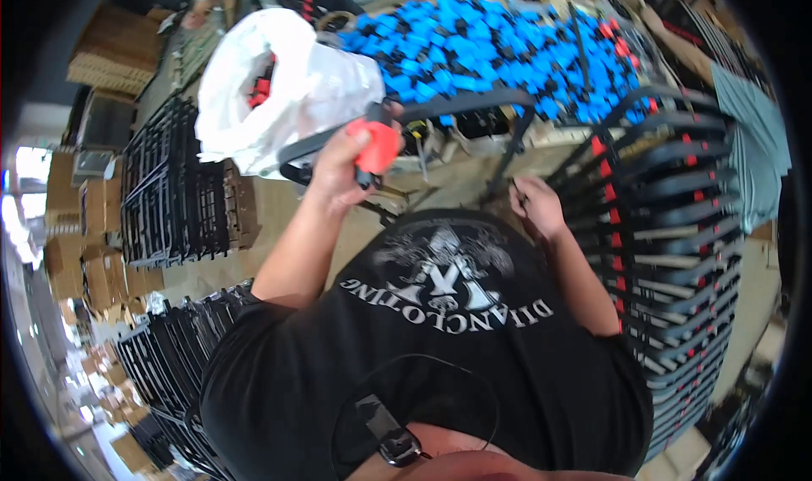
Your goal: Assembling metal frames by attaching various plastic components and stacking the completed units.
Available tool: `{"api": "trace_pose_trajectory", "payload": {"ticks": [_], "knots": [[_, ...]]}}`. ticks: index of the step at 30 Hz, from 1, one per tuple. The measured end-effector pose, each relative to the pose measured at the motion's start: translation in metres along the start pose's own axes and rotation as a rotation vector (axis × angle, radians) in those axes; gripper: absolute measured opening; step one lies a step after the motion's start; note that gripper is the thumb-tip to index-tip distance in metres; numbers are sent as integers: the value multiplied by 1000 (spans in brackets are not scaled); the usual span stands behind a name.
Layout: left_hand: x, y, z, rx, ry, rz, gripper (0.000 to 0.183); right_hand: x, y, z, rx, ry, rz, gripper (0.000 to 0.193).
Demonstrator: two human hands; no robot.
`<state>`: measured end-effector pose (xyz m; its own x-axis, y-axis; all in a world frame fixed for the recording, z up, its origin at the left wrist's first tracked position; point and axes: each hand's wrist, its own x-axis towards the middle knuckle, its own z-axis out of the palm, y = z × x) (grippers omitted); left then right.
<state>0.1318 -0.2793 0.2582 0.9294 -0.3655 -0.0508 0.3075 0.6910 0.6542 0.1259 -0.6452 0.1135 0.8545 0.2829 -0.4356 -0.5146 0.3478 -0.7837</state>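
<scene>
My left hand (338, 164) is closed around a red plastic piece (375, 147) with black ends, the thumb pressed on it. The red piece sits at a black tubular frame (457, 105), which runs behind it from the left and bends down at the right. Beside the frame's lower right leg, my right hand (537, 204) has its fingers curled together; whatever lies in them, if anything, is too small to make out. Just beyond my left hand stands a white plastic sack (330, 84) with red pieces (260, 88) showing in its mouth.
A heap of blue and black plastic pieces (474, 46) covers the table ahead. Black frames with red parts (668, 219) are stacked along my right. More black frames (173, 185) and cardboard boxes (101, 219) stand at left. Another person's grey sleeve (748, 134) shows at far right.
</scene>
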Motion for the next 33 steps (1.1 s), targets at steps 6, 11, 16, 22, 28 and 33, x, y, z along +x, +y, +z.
{"api": "trace_pose_trajectory", "payload": {"ticks": [6,11,16,22,28,33], "knots": [[43,-99,30,72,49,-318,50,7,-33,-1,278,112,61,24],[84,-156,-2,384,60,-568,42,27,-26,-44,355,52,80,29],[114,-239,-22,534,259,-634,43,54,-17,-76,318,27,78,25],[147,-269,-19,464,341,-638,30,86,-15,-95,311,27,142,23],[152,-279,-10,457,371,-530,22,103,-17,-105,242,-13,182,24],[151,-283,-6,501,454,-529,23,103,-22,-115,240,-39,229,23]]}}
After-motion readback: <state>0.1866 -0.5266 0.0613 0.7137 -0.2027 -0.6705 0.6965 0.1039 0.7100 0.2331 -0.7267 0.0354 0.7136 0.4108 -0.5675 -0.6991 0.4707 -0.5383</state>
